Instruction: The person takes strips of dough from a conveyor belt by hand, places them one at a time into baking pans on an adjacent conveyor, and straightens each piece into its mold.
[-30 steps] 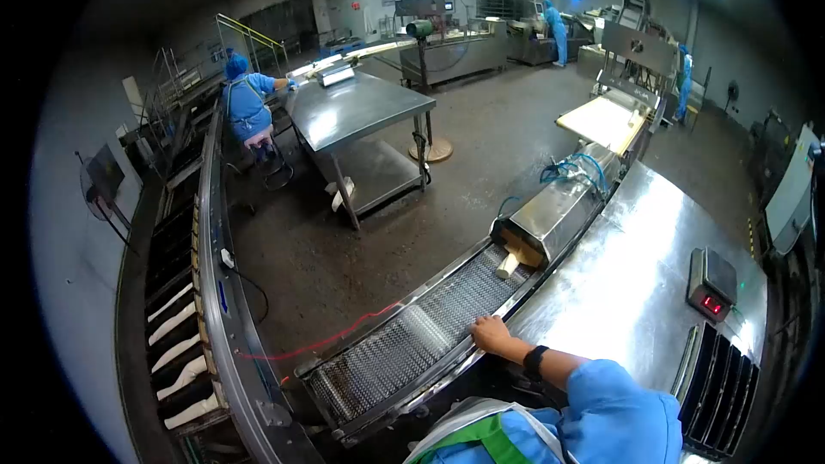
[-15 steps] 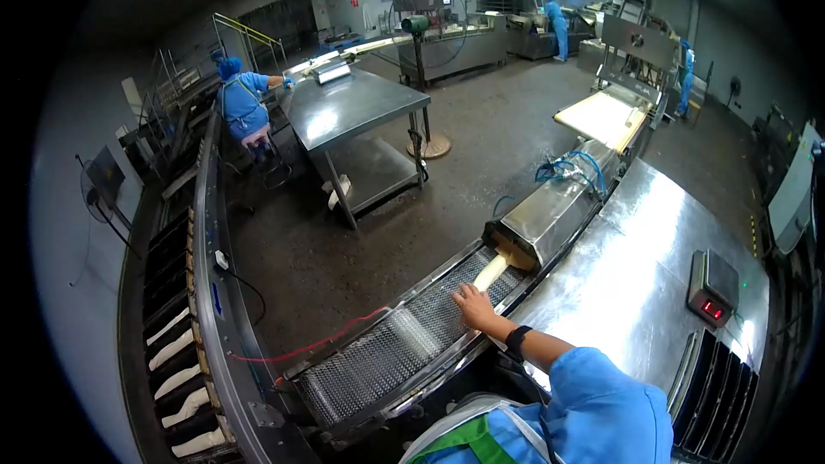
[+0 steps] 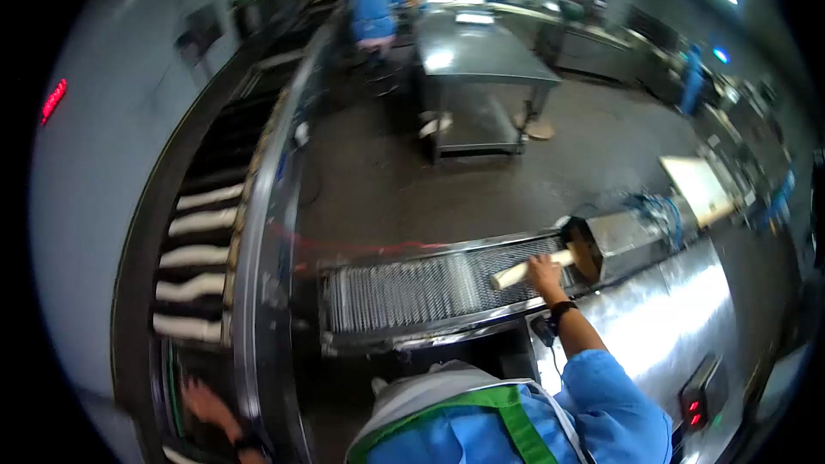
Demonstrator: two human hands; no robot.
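Observation:
My right hand (image 3: 543, 275) is closed over a pale dough roll (image 3: 511, 276) on the metal mesh conveyor (image 3: 404, 299), just outside the mouth of a steel housing (image 3: 632, 245). One end of the roll sticks out left of the hand, the other reaches toward the opening. At lower left, my left hand (image 3: 204, 404) is open and somewhat blurred, with nothing visible in it. It hovers over the dark tray line, just below a row of several dough strips (image 3: 191, 288) lying in separate slots.
Beside the mesh conveyor is a steel worktop (image 3: 666, 305) with a digital scale (image 3: 700, 395). A steel table (image 3: 481, 60) stands across the floor. One co-worker in blue (image 3: 374, 9) is at the far end of the tray line; another (image 3: 692, 82) stands far right.
The view has swung left. My left hand has come into sight over the tray line. My right hand, at the dough's end before, is now farther along the roll, which extends farther out.

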